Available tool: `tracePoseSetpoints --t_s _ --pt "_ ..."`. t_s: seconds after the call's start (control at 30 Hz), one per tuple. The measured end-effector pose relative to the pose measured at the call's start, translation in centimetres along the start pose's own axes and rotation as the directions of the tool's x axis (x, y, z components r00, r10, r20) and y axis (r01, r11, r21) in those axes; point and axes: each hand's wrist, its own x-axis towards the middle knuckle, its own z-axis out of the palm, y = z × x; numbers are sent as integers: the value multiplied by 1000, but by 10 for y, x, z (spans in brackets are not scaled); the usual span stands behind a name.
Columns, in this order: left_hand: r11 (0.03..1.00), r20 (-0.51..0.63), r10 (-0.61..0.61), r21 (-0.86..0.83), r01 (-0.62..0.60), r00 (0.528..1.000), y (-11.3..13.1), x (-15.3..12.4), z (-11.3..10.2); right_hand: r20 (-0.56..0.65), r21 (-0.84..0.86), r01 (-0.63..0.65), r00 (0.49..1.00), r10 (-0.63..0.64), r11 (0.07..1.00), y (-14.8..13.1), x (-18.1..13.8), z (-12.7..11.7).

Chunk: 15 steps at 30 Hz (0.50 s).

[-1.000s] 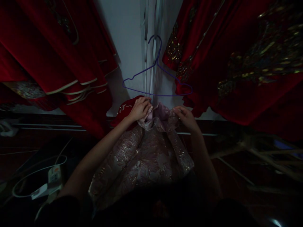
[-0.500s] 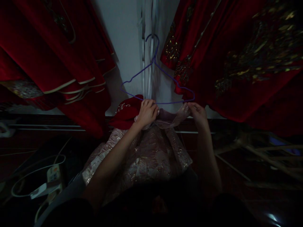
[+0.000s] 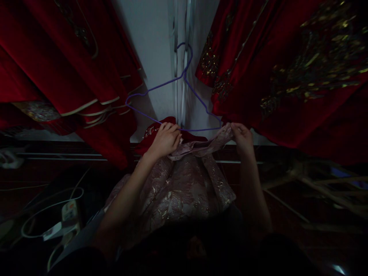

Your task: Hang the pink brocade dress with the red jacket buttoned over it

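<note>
My left hand (image 3: pixel 167 138) is closed around the bottom bar of a purple wire hanger (image 3: pixel 184 73), which stands tilted with its hook upward. A pink brocade garment (image 3: pixel 189 184) with shiny thread lies across my lap. Its top band runs from beneath my left hand to my right hand (image 3: pixel 243 137), which pinches the band's right end. The band is stretched just below the hanger's bar. Whether my left fingers also grip the band is hidden. Behind the hanger's bar lies a red cloth piece (image 3: pixel 146 142) with beaded decoration.
Red garments (image 3: pixel 57 57) with pale trim hang on the left, and red garments with gold sequins (image 3: pixel 319 76) hang on the right. A power strip (image 3: pixel 69 214) with white cables lies at lower left. Wooden bars (image 3: pixel 290 172) of a rack or stool stand at right.
My left hand has shifted left, carrying the hanger left and tilting it. The garment's band is now drawn out longer between my hands. My right hand has barely moved.
</note>
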Motion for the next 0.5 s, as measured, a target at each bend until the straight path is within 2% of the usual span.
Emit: tracePoseSetpoints --t_s 0.13,0.33,0.5 --pt "1000 16 12 1 -12 1000 5 4 4 -32 -49 11 999 -12 999 2 1 -1" --pt "999 2 -17 -38 17 1000 -10 -3 -2 -145 -45 -36 989 29 998 7 5 -4" --pt "998 27 -1 -59 3 1000 -13 -2 -8 -113 -36 -14 994 9 999 6 4 -1"
